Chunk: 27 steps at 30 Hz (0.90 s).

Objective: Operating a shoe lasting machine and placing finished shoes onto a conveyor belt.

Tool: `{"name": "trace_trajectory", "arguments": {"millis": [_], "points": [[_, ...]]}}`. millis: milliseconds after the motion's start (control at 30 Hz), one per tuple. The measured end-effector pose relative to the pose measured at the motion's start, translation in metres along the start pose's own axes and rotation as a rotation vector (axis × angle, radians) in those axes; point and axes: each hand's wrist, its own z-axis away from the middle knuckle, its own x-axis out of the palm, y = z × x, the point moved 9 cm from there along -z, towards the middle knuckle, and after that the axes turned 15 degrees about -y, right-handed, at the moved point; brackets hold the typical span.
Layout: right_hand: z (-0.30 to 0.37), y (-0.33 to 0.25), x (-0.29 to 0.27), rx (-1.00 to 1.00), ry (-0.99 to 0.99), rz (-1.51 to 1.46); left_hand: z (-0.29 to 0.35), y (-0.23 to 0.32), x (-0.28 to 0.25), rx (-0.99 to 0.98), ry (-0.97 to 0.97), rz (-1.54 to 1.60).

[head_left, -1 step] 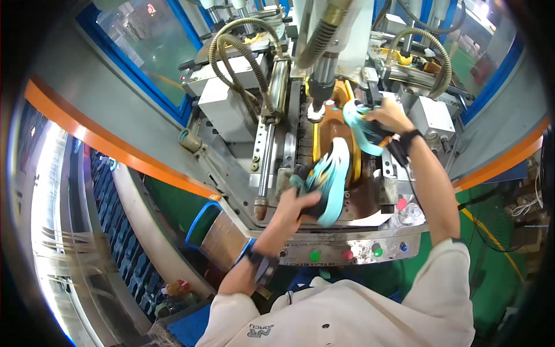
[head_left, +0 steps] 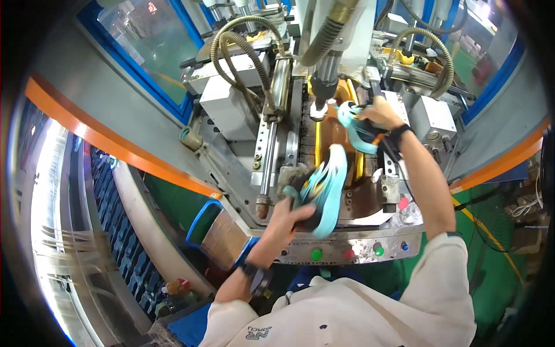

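Closed around the dark upper of a teal-soled sports shoe, my left hand holds it on its side above the front edge of the machine. The shoe's pale toe points away from me, and motion blurs it a little. My right hand grips a second sports shoe, teal and black, over the right side of the machine's brown padded bed. Beside that shoe's toe hangs a vertical press rod with a white tip. Fingers partly hide both uppers.
Yellow strips flank the bed. A metal cylinder and ribbed hoses stand left, white metal boxes right. Coloured buttons line the front panel. An orange-edged guard and a conveyor lie left.
The left hand's shoe has come slightly nearer to me. My right hand and its shoe have shifted a little to the left.
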Motion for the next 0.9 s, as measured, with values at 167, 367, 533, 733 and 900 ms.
{"name": "trace_trajectory", "arguments": {"millis": [167, 367, 533, 733, 900], "points": [[-0.056, -0.027, 0.083, 0.077, 0.195, 0.182, 0.155, -0.029, -0.047, 0.020, 0.289, 0.146], [-0.067, -0.026, 0.118, 0.078, 0.300, 0.124, 0.302, -0.096, -0.064, 0.251, 0.763, 0.246], [0.065, -0.104, 0.147, -0.480, 0.285, 0.146, 0.367, -0.160, -0.033, 0.375, 1.031, 0.343], [0.281, -0.113, 0.286, -1.019, -0.151, -0.074, 0.355, -0.192, 0.025, 0.371, 1.022, 0.560], [0.247, -0.036, 0.431, -0.996, -0.347, 0.219, 0.386, -0.202, 0.072, 0.341, 1.098, 0.312]]}}
